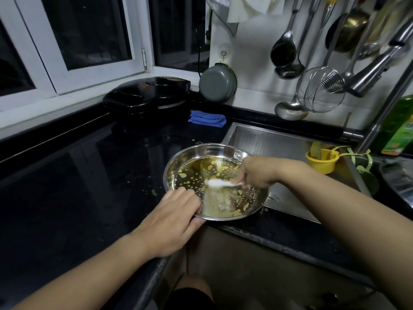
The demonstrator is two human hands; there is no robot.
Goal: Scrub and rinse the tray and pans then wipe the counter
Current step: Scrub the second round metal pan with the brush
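Pan (pixel 214 186) scrubbing underway: my left hand (pixel 176 218) grips its rim; my right hand (pixel 254 173) grips the brush (pixel 218 182). Next, rinse.

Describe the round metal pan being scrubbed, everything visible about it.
The round metal pan is shallow, shiny and steel-looking, with a low sloped wall and rolled rim. Yellow oily droplets and smears cover its flat bottom. It sits at the black counter's edge, partly overhanging the sink. The left hand grips its near rim; the right hand holds a white brush, blurred, against the bottom.
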